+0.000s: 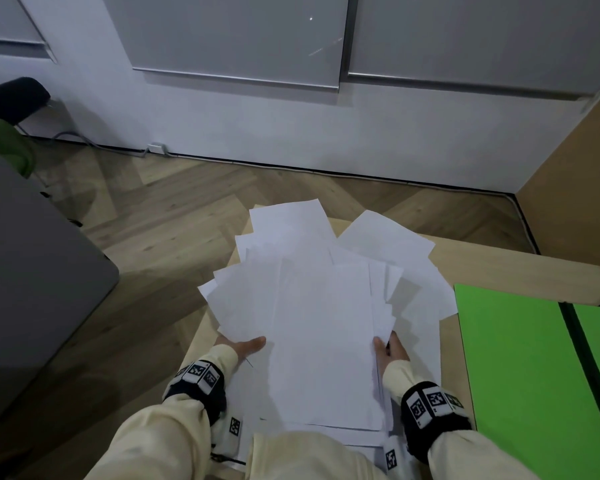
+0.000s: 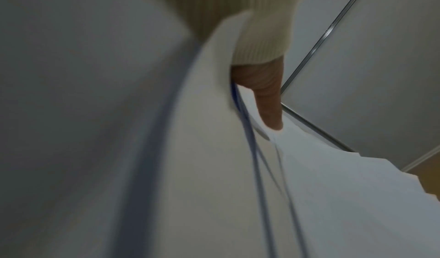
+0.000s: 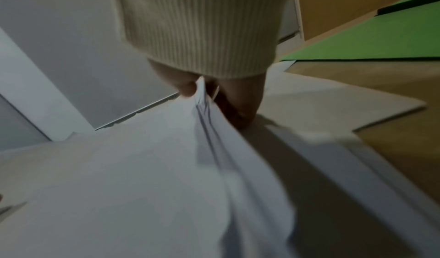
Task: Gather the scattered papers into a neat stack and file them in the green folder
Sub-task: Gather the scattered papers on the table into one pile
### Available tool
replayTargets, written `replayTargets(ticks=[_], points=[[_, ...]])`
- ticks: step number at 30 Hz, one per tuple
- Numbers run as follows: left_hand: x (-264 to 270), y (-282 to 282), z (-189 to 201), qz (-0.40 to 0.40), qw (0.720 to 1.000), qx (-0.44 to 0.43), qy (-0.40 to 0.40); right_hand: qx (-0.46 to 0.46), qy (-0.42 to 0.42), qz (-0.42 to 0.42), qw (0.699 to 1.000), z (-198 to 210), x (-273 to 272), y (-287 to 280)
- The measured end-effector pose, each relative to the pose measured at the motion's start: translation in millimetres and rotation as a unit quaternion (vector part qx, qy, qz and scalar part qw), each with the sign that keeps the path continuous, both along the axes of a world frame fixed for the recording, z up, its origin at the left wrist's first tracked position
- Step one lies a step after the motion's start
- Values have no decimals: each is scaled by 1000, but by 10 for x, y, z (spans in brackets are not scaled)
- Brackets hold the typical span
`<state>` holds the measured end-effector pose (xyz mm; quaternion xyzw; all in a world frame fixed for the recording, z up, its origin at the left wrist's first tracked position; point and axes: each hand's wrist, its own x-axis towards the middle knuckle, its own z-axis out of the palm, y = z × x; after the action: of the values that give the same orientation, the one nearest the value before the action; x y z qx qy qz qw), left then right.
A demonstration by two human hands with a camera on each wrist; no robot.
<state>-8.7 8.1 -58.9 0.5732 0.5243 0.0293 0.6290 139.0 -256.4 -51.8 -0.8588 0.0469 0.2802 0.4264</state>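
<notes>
At the near edge of the counter [image 1: 492, 261], both hands bracket the papers [image 1: 323, 317], which lie in a loose fan at its middle. This reads as the gathering step: the sheets overlap but splay at different angles, corners jutting left, right and far beyond the pile's core.

The left hand [image 1: 245, 345] lies at the pile's left side, thumb stretched flat on top; the left wrist view shows that thumb [image 2: 267, 100] pressed along a sheet while the fingers vanish beneath, so the grip pinches the left edge of the papers. The right hand [image 1: 390, 349] sits at the pile's right side, and the right wrist view shows its thumb [image 3: 188, 89] and fingers nipping several sheet edges together, a closed grip on the paper. Both forearms, in cream sleeves, run forward roughly parallel, wrists low over the nearest sheets.

The next move likely calls for drawing the hands inward to square the edges, then tapping the stack level, taking care that loose far sheets do not slide off the counter's far edge.

Right of the papers, just beside their outermost sheet, the green folder [image 1: 520, 358] lies flat on the counter.
</notes>
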Motion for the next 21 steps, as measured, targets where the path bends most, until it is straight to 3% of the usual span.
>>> replayTargets(ticks=[3,7,14,19,21], points=[[-45,-4,73,-43,998,30,41,-26,-31,-74,996,-4,47,-42],[-47,-1,74,-45,999,6,8,-53,-23,-2,998,-31,58,-104],[6,64,-174,19,998,-36,-43,-59,-40,-24,997,141,134,-268],[17,77,-261,36,998,-30,-38,-107,-2,99,989,170,152,-328],[-10,178,-619,49,998,-35,-22,-155,28,174,972,197,170,-326]])
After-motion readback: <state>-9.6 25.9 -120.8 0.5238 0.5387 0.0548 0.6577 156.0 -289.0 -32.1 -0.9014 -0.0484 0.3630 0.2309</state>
